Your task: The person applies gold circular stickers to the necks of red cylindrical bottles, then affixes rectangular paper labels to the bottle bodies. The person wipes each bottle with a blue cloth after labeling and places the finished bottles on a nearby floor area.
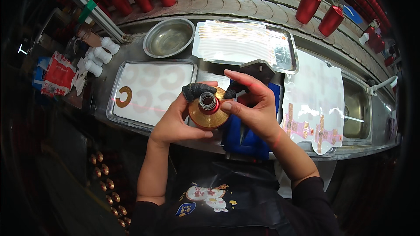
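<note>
Both hands grip gold-shouldered bottle [209, 111]; steel bowl [169, 37] behind.

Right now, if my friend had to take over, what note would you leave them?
Left hand: cups the red bottle with a gold collar and open silver neck from below.
Right hand: fingers over its top, by a dark fingertip cover.
Steel tray, left: one gold C-shaped sticker remains on the white sheet.
Done: collar looks applied.
Left: cannot tell; more red bottles stand behind.
</note>
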Available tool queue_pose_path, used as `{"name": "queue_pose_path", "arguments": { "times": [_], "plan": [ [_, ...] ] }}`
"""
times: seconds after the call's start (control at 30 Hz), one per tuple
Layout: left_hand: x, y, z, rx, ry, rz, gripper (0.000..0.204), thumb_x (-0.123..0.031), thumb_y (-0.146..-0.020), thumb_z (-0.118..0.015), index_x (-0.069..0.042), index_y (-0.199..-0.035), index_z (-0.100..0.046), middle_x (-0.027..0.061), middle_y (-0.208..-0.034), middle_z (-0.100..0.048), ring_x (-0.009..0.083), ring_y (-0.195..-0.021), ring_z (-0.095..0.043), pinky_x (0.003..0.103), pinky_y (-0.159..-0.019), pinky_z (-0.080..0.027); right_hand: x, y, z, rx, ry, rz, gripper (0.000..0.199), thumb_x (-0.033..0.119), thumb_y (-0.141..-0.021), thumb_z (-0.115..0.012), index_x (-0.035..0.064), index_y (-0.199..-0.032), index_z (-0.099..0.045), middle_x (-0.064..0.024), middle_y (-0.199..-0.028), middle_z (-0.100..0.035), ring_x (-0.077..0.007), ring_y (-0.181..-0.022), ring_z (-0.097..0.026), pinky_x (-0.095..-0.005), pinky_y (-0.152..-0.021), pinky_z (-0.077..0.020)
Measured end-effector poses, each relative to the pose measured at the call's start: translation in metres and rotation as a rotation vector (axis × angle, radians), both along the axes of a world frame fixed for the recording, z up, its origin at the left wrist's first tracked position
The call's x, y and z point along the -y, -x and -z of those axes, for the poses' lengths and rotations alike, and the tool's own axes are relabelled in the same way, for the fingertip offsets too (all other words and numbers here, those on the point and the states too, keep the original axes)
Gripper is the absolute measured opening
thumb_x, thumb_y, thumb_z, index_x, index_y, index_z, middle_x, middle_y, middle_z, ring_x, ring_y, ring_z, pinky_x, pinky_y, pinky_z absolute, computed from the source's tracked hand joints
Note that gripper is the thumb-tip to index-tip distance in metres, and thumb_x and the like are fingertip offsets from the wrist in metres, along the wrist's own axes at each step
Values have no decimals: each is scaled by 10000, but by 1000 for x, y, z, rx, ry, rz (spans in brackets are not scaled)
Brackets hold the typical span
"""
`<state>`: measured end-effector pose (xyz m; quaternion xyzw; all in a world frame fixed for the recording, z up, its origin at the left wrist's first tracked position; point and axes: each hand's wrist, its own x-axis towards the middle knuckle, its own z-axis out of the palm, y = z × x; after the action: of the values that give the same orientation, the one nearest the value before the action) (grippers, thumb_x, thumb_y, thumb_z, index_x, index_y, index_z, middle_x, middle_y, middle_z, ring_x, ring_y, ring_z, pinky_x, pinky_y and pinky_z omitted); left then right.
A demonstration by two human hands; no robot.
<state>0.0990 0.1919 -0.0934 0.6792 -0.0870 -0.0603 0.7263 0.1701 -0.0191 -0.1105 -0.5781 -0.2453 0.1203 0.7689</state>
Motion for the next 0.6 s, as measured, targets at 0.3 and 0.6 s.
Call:
{"name": "queue_pose_path", "arguments": {
  "times": [0.3,0.6],
  "plan": [
    [9,7,-2,-1,65,-162,633,-102,-818,-780,-7,-1404,-563,109,-1407,-563,189,-1250,-581,340,-1076,-452,3,17,-6,-133,159,31,412,69,-905,-729,5,-1298,-623,-4,-1149,-634,40,-632,-439,-144,-544,-332],
    [9,5,-4,-37,119,-154,546,-71,-811,-747,-9,-1333,-600,131,-1423,-547,201,-1257,-576,351,-1071,-453,-2,-5,-16,-535,39,-232,397,64,-860,-776,1,-1215,-607,-15,-1090,-634,34,-724,-545,-125,-622,-439]
  ]
}}
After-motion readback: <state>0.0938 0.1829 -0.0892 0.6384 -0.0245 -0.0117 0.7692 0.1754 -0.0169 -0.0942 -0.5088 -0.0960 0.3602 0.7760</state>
